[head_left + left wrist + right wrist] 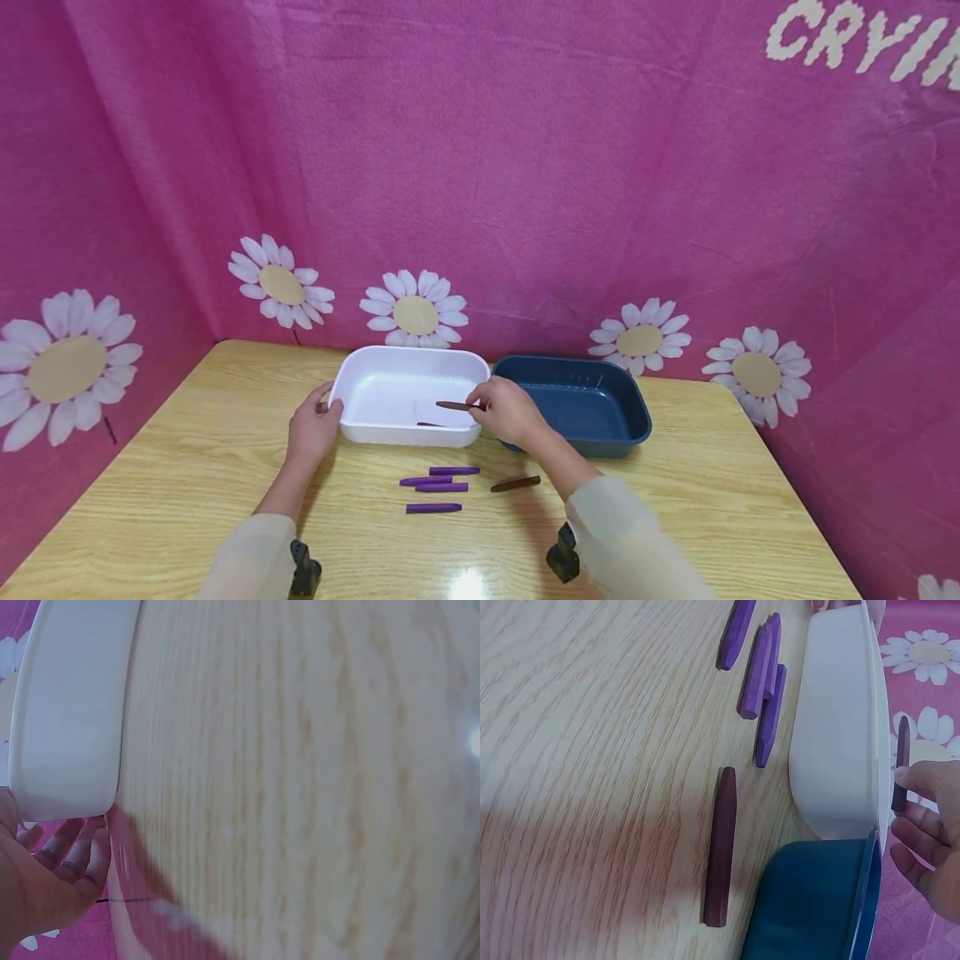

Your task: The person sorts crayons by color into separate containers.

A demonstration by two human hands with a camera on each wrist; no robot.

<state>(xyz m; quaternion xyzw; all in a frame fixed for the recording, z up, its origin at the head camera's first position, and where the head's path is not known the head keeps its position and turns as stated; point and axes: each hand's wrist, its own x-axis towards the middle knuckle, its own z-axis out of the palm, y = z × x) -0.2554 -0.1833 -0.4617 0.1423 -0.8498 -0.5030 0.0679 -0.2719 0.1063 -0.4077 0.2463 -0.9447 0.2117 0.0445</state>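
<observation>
Head view, left to right: left hand [313,427] at lower left of centre, fingers curled round the left end of the white tub [375,433], thumb on its rim, holding that end. White tub in the middle of the frame on the wooden table [187,467], with one brown crayon lying inside [430,424] on its floor near the front wall. Held brown crayon [452,406] just right of centre, level above the tub's right part, pinched at its right end between thumb and fingertips of the right hand [508,411]. Below the tub, four purple crayons [433,487] lying side by side in a loose stack, and just right of them a loose brown crayon [515,483] flat on the wood, apart from the purple ones. Dark blue tub [622,433] right of centre, its left end touching the white one, partly hidden by the right hand. Left wrist view: white tub wall at upper left, fingers [71,859] at lower left beneath its end. Right wrist view: purple crayons at top centre, loose brown crayon at lower centre beside the blue tub's corner, held crayon at right edge over the white rim, gripped by fingertips [919,780].
</observation>
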